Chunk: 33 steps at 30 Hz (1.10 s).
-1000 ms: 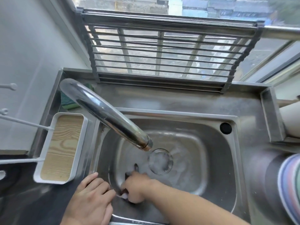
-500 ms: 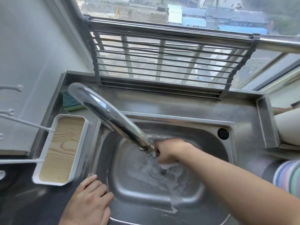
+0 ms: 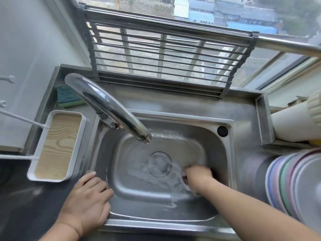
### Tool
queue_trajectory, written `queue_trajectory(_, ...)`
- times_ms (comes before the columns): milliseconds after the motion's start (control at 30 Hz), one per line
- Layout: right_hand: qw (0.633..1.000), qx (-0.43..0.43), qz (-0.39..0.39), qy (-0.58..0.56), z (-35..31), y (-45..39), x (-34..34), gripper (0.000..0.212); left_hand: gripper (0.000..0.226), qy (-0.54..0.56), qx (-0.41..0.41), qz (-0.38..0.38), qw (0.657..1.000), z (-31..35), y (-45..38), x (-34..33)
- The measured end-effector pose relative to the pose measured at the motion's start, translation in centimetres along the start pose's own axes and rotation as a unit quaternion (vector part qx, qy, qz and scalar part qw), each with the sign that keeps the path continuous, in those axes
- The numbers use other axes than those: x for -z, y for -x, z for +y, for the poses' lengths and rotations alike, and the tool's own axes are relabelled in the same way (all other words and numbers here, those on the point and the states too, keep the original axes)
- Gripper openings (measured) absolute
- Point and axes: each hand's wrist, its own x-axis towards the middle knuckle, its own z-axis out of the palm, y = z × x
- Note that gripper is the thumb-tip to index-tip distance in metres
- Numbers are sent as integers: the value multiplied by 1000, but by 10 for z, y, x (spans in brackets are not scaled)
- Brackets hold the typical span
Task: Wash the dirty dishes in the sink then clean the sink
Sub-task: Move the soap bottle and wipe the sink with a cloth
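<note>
The steel sink [image 3: 231, 153] holds no dishes; soapy foam streaks its floor around the drain [image 3: 159, 163]. My right hand [image 3: 197, 176] is down in the basin at the right of the drain, closed on a small white cloth or sponge [image 3: 186, 186] pressed to the sink floor; most of the cloth is hidden under the hand. My left hand [image 3: 86, 200] lies flat on the sink's front left rim, fingers apart, holding nothing. The chrome faucet [image 3: 111, 106] arches over the basin from the left.
A white tray with a wooden base [image 3: 57, 145] sits left of the sink. A blue-green sponge [image 3: 67, 96] lies behind the faucet. A stack of pastel plates [image 3: 295, 185] stands at the right. A folded metal drying rack [image 3: 165, 54] leans against the window.
My right hand moved from the front left of the basin up to the faucet spout, then down to the right of the drain. My left hand stayed on the rim.
</note>
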Motion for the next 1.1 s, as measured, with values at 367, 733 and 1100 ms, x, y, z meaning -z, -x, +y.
queue_trajectory(367, 945, 143, -192, -224, -136, 27, 14, 47, 27, -51, 15, -99, 994, 4, 6, 7)
queue_trajectory(733, 686, 170, -327, -627, -194, -11, 54, 21, 23, -43, 0, -48, 998, 5, 7, 0)
queue_trajectory(1100, 897, 155, 223, -348, -203, -59, 65, 46, 25, -31, -3, -17, 999, 1, 8, -10)
